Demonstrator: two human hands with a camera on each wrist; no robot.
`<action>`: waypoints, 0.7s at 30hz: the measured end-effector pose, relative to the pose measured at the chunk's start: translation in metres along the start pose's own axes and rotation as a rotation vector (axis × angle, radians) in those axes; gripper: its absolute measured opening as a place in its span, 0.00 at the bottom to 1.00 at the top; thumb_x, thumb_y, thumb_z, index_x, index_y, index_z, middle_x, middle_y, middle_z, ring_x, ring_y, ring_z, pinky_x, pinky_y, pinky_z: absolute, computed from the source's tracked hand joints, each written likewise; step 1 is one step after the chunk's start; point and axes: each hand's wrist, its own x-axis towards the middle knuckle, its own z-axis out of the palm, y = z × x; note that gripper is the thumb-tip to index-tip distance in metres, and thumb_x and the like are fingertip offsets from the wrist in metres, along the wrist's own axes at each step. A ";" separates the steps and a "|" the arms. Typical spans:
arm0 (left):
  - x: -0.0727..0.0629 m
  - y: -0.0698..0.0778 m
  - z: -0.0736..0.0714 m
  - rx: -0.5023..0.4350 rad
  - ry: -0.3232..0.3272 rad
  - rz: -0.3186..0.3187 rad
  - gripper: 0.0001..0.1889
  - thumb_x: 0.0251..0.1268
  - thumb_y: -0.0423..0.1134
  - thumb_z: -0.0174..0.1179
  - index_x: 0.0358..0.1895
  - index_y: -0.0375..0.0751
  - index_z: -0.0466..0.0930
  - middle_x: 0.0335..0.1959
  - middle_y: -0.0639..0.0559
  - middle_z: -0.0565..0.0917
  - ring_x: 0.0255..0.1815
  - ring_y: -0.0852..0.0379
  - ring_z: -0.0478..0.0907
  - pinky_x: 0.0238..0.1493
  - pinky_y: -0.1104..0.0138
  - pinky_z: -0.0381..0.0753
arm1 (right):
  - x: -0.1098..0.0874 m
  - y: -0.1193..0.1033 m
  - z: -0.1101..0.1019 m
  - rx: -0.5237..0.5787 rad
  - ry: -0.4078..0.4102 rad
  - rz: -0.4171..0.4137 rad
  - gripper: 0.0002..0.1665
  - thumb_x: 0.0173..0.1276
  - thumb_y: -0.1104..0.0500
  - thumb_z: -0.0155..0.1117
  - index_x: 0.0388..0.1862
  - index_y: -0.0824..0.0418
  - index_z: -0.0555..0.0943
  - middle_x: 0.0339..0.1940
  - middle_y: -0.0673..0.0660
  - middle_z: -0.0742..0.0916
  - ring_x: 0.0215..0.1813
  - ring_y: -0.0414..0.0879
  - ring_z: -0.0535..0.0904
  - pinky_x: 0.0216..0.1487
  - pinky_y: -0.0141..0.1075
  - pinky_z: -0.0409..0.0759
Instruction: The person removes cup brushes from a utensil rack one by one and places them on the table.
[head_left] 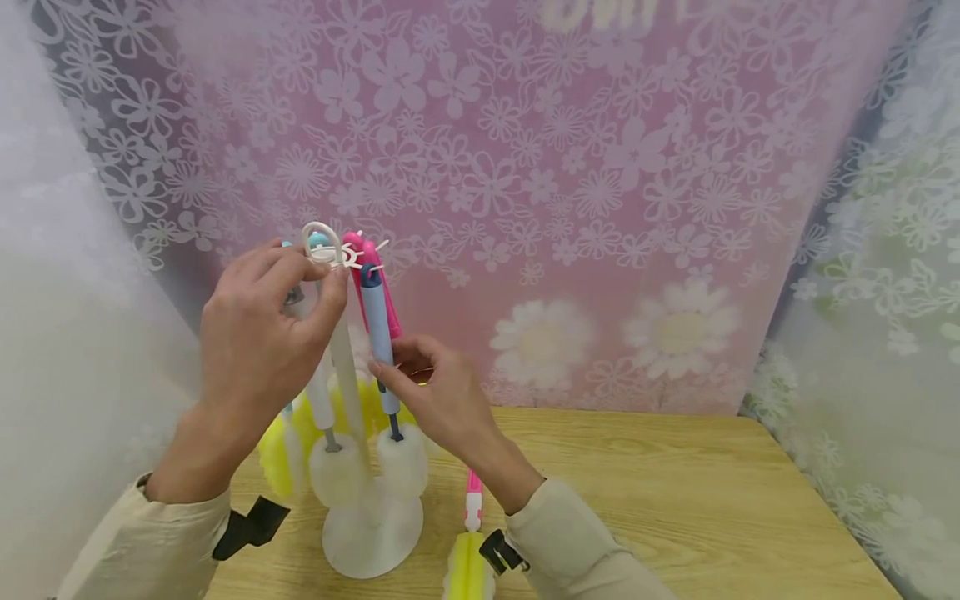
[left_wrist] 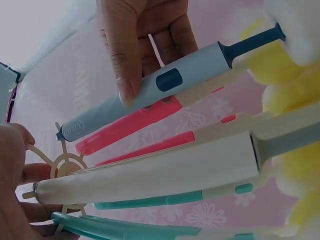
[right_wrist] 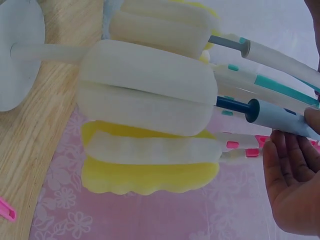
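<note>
A white stand (head_left: 372, 550) with a round base and a tall pole carries several sponge cleaning brushes hung from a spoked top. My left hand (head_left: 273, 321) pinches that top, just below its loop. A brush with a light blue handle (head_left: 377, 321) and a white sponge head (right_wrist: 147, 90) hangs on one spoke by its dark blue end loop. My right hand (head_left: 450, 400) holds this handle between thumb and fingers. Beside it hang pink-handled brushes (left_wrist: 132, 127), a white-handled brush (left_wrist: 150, 172) and teal-handled brushes (left_wrist: 130, 227). Yellow and white sponge heads (right_wrist: 150, 175) cluster around the pole.
Another brush with a yellow sponge head (head_left: 468, 567) and pink handle lies on the wood-grain table (head_left: 637, 492), near my right sleeve. Behind the table hangs a pink flowered backdrop (head_left: 562, 208). Pale flowered sheets (head_left: 892, 375) stand at both sides.
</note>
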 end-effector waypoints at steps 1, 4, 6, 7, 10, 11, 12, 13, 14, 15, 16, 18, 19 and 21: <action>0.000 0.000 0.000 0.002 -0.001 0.002 0.15 0.63 0.44 0.55 0.32 0.35 0.83 0.35 0.43 0.84 0.55 0.41 0.75 0.57 0.47 0.71 | 0.000 0.000 0.000 0.000 0.003 0.004 0.17 0.64 0.49 0.65 0.49 0.55 0.81 0.37 0.45 0.84 0.37 0.39 0.80 0.42 0.33 0.79; 0.000 0.001 0.001 0.012 -0.002 0.010 0.15 0.63 0.44 0.54 0.32 0.34 0.83 0.34 0.42 0.84 0.55 0.40 0.75 0.58 0.48 0.71 | 0.000 0.001 0.000 0.004 0.010 -0.001 0.17 0.64 0.50 0.65 0.49 0.56 0.81 0.36 0.45 0.84 0.37 0.40 0.80 0.42 0.33 0.80; 0.000 0.001 0.001 0.018 -0.001 0.016 0.15 0.63 0.44 0.54 0.31 0.34 0.82 0.34 0.41 0.84 0.54 0.40 0.75 0.58 0.48 0.71 | 0.000 0.001 -0.002 0.014 0.014 -0.018 0.16 0.65 0.51 0.65 0.48 0.56 0.82 0.36 0.45 0.84 0.36 0.40 0.80 0.42 0.34 0.80; 0.000 0.001 0.001 0.020 -0.002 0.018 0.15 0.63 0.44 0.54 0.31 0.34 0.82 0.34 0.41 0.84 0.54 0.39 0.75 0.58 0.48 0.70 | -0.001 0.001 -0.003 0.023 0.018 -0.029 0.16 0.65 0.51 0.65 0.48 0.57 0.82 0.36 0.46 0.84 0.36 0.40 0.80 0.42 0.35 0.80; 0.000 0.002 0.001 0.031 -0.008 0.017 0.15 0.63 0.43 0.53 0.31 0.34 0.82 0.34 0.40 0.84 0.54 0.39 0.75 0.58 0.47 0.70 | -0.003 -0.002 -0.009 0.060 0.033 -0.060 0.16 0.65 0.53 0.66 0.49 0.59 0.82 0.36 0.47 0.85 0.36 0.40 0.81 0.42 0.36 0.81; 0.000 0.002 0.001 0.037 -0.011 0.016 0.15 0.63 0.43 0.53 0.32 0.34 0.82 0.34 0.40 0.84 0.55 0.39 0.75 0.58 0.47 0.70 | -0.003 -0.003 -0.011 0.070 0.037 -0.067 0.16 0.64 0.53 0.66 0.48 0.59 0.82 0.36 0.47 0.85 0.36 0.41 0.81 0.42 0.36 0.81; 0.000 0.002 0.001 0.043 -0.014 0.018 0.15 0.64 0.43 0.53 0.32 0.34 0.82 0.34 0.40 0.84 0.54 0.39 0.75 0.59 0.47 0.70 | -0.004 -0.004 -0.014 0.074 0.045 -0.073 0.16 0.64 0.53 0.66 0.48 0.58 0.82 0.36 0.48 0.86 0.36 0.41 0.81 0.42 0.36 0.81; -0.001 0.003 0.001 0.048 -0.016 0.018 0.15 0.64 0.43 0.53 0.33 0.34 0.83 0.34 0.40 0.85 0.55 0.39 0.75 0.59 0.47 0.70 | -0.005 -0.005 -0.017 0.084 0.052 -0.079 0.16 0.64 0.53 0.66 0.48 0.59 0.82 0.36 0.48 0.86 0.36 0.41 0.82 0.42 0.36 0.81; 0.000 0.003 0.001 0.052 -0.017 0.018 0.15 0.64 0.43 0.53 0.34 0.34 0.83 0.35 0.41 0.85 0.55 0.39 0.75 0.59 0.47 0.70 | -0.006 -0.006 -0.020 0.090 0.061 -0.079 0.16 0.64 0.53 0.66 0.48 0.58 0.83 0.36 0.48 0.86 0.37 0.41 0.82 0.42 0.36 0.81; -0.001 0.003 0.000 0.055 -0.017 0.020 0.15 0.64 0.43 0.53 0.34 0.34 0.83 0.35 0.41 0.85 0.55 0.39 0.75 0.59 0.48 0.69 | -0.007 -0.006 -0.024 0.094 0.070 -0.082 0.15 0.64 0.53 0.66 0.47 0.58 0.83 0.36 0.49 0.86 0.37 0.42 0.82 0.42 0.37 0.81; -0.001 0.003 0.000 0.056 -0.017 0.019 0.15 0.64 0.43 0.53 0.34 0.34 0.83 0.35 0.41 0.85 0.55 0.39 0.74 0.60 0.48 0.69 | -0.008 -0.006 -0.028 0.097 0.080 -0.086 0.15 0.65 0.53 0.66 0.47 0.58 0.83 0.36 0.49 0.86 0.37 0.42 0.82 0.43 0.37 0.81; -0.001 0.004 0.000 0.053 -0.017 0.018 0.15 0.64 0.43 0.53 0.35 0.34 0.83 0.35 0.42 0.85 0.56 0.39 0.74 0.61 0.50 0.68 | -0.011 -0.004 -0.038 0.099 0.107 -0.088 0.14 0.65 0.54 0.66 0.46 0.59 0.83 0.36 0.50 0.86 0.37 0.43 0.82 0.43 0.38 0.81; -0.001 0.004 0.000 0.049 -0.016 0.016 0.15 0.64 0.43 0.53 0.35 0.35 0.83 0.36 0.42 0.85 0.56 0.39 0.74 0.61 0.51 0.68 | -0.012 -0.002 -0.044 0.106 0.122 -0.089 0.13 0.65 0.55 0.66 0.45 0.60 0.83 0.36 0.52 0.86 0.38 0.44 0.82 0.44 0.38 0.81; -0.001 0.004 0.001 0.049 -0.010 0.027 0.15 0.65 0.43 0.52 0.35 0.35 0.83 0.36 0.42 0.85 0.56 0.39 0.74 0.63 0.53 0.67 | -0.015 0.003 -0.056 0.101 0.163 -0.081 0.12 0.65 0.56 0.66 0.44 0.60 0.84 0.36 0.53 0.86 0.38 0.45 0.83 0.43 0.39 0.81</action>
